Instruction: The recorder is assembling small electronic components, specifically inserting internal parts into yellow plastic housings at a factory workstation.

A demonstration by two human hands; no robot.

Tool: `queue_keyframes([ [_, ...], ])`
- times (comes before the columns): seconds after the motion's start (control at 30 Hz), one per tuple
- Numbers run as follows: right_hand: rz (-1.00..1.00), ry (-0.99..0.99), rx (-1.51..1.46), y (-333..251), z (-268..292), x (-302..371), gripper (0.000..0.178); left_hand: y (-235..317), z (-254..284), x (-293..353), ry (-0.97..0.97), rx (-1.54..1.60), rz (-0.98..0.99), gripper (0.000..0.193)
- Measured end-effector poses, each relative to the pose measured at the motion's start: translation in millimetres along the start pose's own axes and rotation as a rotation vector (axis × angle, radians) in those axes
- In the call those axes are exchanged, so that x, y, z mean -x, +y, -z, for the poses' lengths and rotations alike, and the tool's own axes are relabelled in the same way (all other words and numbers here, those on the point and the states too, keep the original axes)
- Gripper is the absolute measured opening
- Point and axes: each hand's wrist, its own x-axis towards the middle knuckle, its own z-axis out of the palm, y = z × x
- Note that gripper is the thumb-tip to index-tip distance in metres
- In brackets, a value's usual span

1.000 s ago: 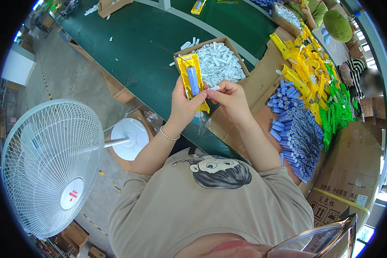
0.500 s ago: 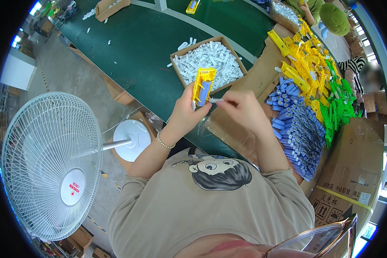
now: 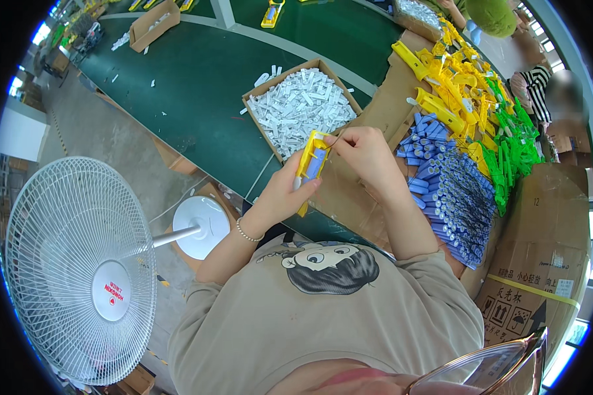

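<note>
Lying against left palm [image 3: 284, 189], perhaps: yellow casing [image 3: 305, 161]

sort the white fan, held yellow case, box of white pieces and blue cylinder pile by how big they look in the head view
1. White fan
2. Blue cylinder pile and box of white pieces: too alike to rank
3. Yellow case

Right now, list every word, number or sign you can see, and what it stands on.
Described, not quoted:
Fan: red lettering and emblem on white hub.
Big box: dark lettering, a number, arrow and umbrella signs.
White label on that box: too small to read.
</note>
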Motion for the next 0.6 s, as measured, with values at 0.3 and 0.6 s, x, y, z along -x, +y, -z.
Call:
queue_keyframes([
  [0.3,0.391,-0.145,-0.507,52,10,-42,0.022,-26,24,17,-0.196,0.411,-0.085,0.059],
  [0.6,-0.294,0.344,-1.182,120,59,-241,0.023,-92,26,21,0.593,-0.52,-0.268,0.046],
])
